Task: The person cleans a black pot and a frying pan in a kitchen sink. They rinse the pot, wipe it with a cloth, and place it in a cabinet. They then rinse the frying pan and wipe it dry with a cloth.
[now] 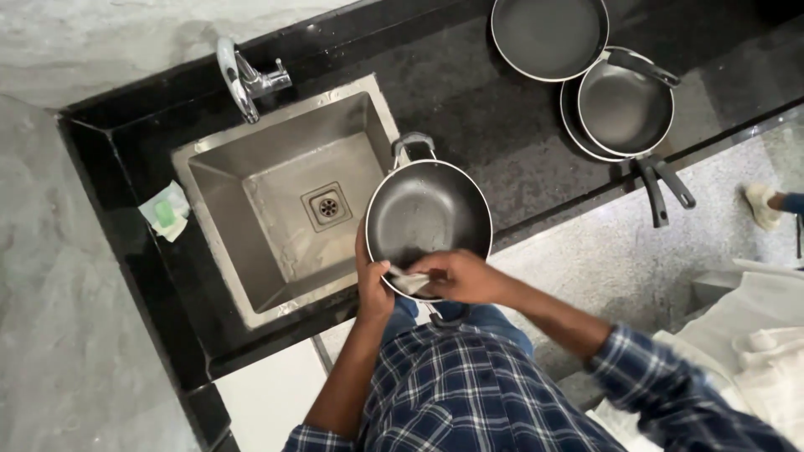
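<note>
Sink (219, 172): brushed steel, dull sheen. Tap (243, 79): glossy chrome. Bench (494, 125): polished black speckled stone. Held pan (429, 213): matt dark coating, metal rim.

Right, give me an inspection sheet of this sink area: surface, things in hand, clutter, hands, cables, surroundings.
Surface: black stone counter with a steel sink, basin dry-looking and bare.
Things in hand: two-handled dark pan, held over the counter edge; pale cloth pressed against its inner rim.
Clutter: three more dark pans at the counter's far end, two of them stacked; green soap on a wrapper left of the sink.
Hands: left hand grips the pan's rim; right hand holds the cloth.
Cables: nothing seen.
Surroundings: tap; another person's foot on the speckled floor.
</note>
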